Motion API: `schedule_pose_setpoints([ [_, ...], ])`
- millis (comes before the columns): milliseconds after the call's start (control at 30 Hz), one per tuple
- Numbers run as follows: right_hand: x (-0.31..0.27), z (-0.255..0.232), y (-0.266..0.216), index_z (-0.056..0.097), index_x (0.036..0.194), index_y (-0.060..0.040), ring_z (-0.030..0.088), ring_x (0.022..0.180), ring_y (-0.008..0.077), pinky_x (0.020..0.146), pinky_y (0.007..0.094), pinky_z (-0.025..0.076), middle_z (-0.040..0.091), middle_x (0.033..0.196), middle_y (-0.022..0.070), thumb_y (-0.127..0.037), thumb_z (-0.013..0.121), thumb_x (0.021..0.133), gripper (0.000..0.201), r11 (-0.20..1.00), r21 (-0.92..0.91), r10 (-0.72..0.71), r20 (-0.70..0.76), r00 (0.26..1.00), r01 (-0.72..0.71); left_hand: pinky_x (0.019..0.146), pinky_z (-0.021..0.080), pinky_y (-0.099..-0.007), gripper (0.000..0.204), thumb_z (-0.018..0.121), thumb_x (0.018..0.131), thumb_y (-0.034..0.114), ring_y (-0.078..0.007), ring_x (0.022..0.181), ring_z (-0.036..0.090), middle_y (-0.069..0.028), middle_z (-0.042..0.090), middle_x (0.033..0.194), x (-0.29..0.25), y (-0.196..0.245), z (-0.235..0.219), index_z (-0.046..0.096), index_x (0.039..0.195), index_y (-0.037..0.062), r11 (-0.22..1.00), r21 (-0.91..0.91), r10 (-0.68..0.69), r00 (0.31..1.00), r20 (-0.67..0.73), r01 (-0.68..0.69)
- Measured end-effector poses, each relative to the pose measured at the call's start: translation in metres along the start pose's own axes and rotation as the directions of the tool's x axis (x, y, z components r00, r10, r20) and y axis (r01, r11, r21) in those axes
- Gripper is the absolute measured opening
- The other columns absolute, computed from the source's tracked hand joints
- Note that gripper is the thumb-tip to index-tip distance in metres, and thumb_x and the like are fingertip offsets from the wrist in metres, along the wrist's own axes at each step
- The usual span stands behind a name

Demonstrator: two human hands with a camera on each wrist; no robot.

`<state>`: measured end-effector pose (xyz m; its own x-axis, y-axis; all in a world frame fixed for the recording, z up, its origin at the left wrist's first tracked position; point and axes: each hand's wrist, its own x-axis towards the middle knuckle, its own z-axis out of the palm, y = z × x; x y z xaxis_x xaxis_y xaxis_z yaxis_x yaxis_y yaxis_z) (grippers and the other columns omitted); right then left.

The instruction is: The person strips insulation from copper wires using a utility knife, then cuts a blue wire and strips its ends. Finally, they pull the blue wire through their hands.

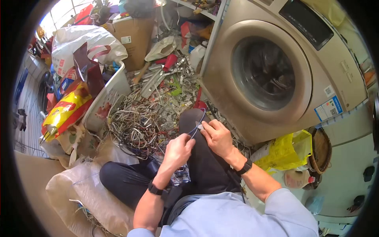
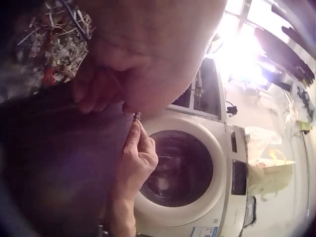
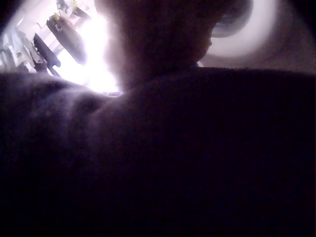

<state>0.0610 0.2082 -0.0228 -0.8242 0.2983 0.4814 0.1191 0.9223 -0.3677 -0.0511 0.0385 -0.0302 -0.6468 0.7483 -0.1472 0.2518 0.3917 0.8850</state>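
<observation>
A thin blue cable (image 1: 194, 130) loops over the dark-trousered knee. My left hand (image 1: 178, 150) grips the cable, its fingers curled in. Just to the right, my right hand (image 1: 218, 138) pinches a small pale connector (image 1: 200, 126) at the cable, close above the thigh. In the left wrist view, my left hand (image 2: 143, 54) looms large, and the right thumb and fingertips hold a small connector (image 2: 137, 116) near it. The right wrist view is mostly dark cloth (image 3: 158, 158), with the hand in deep shadow and its fingertips hidden.
A tangle of wires (image 1: 136, 122) and metal scraps covers the floor ahead. A white tub (image 1: 114, 94) of bags stands left, a woven sack (image 1: 90, 189) beside the knee. The washing machine (image 1: 237, 114) stands ahead right, with a yellow bag (image 1: 282, 152) below it.
</observation>
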Motion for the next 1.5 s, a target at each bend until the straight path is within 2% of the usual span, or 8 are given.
schedule_pose_setpoints([
  [167, -0.003, -0.005, 0.01, 0.072, 0.116, -0.0023, 0.065, 0.087, 0.0298, 0.072, 0.0401, 0.056, 0.062, 0.092, 0.01, -0.017, 0.074, 0.091, 0.029, 1.0, 0.01, 0.002, -0.016, 1.0, -0.001, 0.075, 0.057, -0.0423, 0.026, 0.069, 0.092, 0.023, -0.0346, 0.081, 0.074, -0.021, 0.074, 0.086, 0.022, 0.031, 0.016, 0.074, 0.095, -0.0022, 0.986, 0.163, 0.049, 0.989, -0.142, -0.026],
  [267, -0.005, -0.005, 0.015, 0.072, 0.116, -0.0021, 0.065, 0.086, 0.0299, 0.072, 0.0395, 0.056, 0.062, 0.092, 0.0102, -0.017, 0.075, 0.09, 0.03, 1.0, 0.007, 0.007, -0.022, 1.0, -0.007, 0.076, 0.056, -0.0434, 0.024, 0.071, 0.09, 0.022, -0.0362, 0.084, 0.074, -0.0211, 0.074, 0.087, 0.022, 0.033, 0.029, 0.075, 0.096, -0.0005, 0.991, 0.137, 0.037, 0.978, -0.204, -0.009],
  [500, -0.011, -0.008, 0.017, 0.072, 0.116, -0.0026, 0.064, 0.084, 0.0287, 0.07, 0.039, 0.056, 0.061, 0.092, 0.0092, -0.016, 0.077, 0.087, 0.032, 1.0, 0.011, -0.02, -0.026, 0.999, 0.021, 0.066, 0.052, -0.0338, 0.019, 0.07, 0.09, 0.017, -0.0191, 0.067, 0.068, -0.0133, 0.072, 0.075, 0.01, 0.019, 0.035, 0.075, 0.093, -0.001, 0.999, -0.041, 0.001, 0.976, -0.218, -0.01],
  [833, -0.013, -0.007, 0.015, 0.073, 0.115, -0.0028, 0.065, 0.085, 0.029, 0.069, 0.0394, 0.055, 0.063, 0.092, 0.0085, -0.015, 0.078, 0.085, 0.032, 1.0, 0.008, 0.011, -0.049, 0.999, -0.01, 0.055, 0.045, -0.0288, 0.01, 0.07, 0.09, 0.008, -0.0089, 0.058, 0.057, -0.008, 0.065, 0.065, -0.045, 0.012, 0.018, 0.072, 0.09, -0.002, 0.992, -0.119, -0.062, 0.98, -0.187, 0.041],
  [1100, -0.019, -0.008, 0.006, 0.071, 0.119, -0.0034, 0.062, 0.084, 0.029, 0.07, 0.0393, 0.055, 0.06, 0.093, 0.0089, -0.014, 0.078, 0.084, 0.037, 0.998, -0.037, -0.049, -0.032, 0.998, 0.047, 0.055, 0.045, -0.0309, 0.01, 0.071, 0.09, 0.009, -0.0128, 0.056, 0.06, -0.0103, 0.065, 0.064, -0.064, 0.014, 0.008, 0.072, 0.09, -0.0009, 0.998, -0.05, 0.017, 0.975, -0.221, -0.029],
  [1167, -0.018, -0.01, 0.004, 0.071, 0.118, -0.003, 0.062, 0.084, 0.0289, 0.07, 0.0395, 0.054, 0.059, 0.093, 0.0088, -0.014, 0.079, 0.084, 0.037, 0.998, -0.02, -0.061, -0.014, 0.998, 0.061, 0.062, 0.052, -0.0394, 0.01, 0.071, 0.09, 0.011, -0.0342, 0.068, 0.07, -0.0181, 0.07, 0.077, -0.067, 0.017, 0.003, 0.072, 0.089, 0.0013, 0.999, -0.002, -0.039, 0.982, -0.182, 0.04],
  [1267, -0.017, -0.01, 0.005, 0.071, 0.117, -0.0025, 0.062, 0.084, 0.029, 0.069, 0.0396, 0.054, 0.06, 0.093, 0.0087, -0.015, 0.079, 0.084, 0.036, 0.997, -0.023, -0.079, -0.033, 0.996, 0.079, 0.055, 0.046, -0.0326, 0.01, 0.072, 0.089, 0.01, -0.0183, 0.055, 0.061, -0.0136, 0.064, 0.065, -0.066, 0.009, 0.007, 0.072, 0.089, 0.0, 0.996, 0.03, 0.083, 0.965, -0.248, -0.078],
  [1500, -0.013, -0.009, 0.013, 0.072, 0.114, -0.0015, 0.064, 0.085, 0.029, 0.071, 0.0398, 0.055, 0.061, 0.09, 0.0094, -0.014, 0.078, 0.086, 0.032, 1.0, -0.008, -0.012, -0.043, 0.999, 0.012, 0.055, 0.046, -0.0331, 0.014, 0.07, 0.09, 0.012, -0.0172, 0.055, 0.06, -0.0138, 0.066, 0.066, -0.079, 0.0, 0.002, 0.071, 0.088, -0.002, 0.998, -0.033, -0.051, 0.972, -0.229, 0.045],
])
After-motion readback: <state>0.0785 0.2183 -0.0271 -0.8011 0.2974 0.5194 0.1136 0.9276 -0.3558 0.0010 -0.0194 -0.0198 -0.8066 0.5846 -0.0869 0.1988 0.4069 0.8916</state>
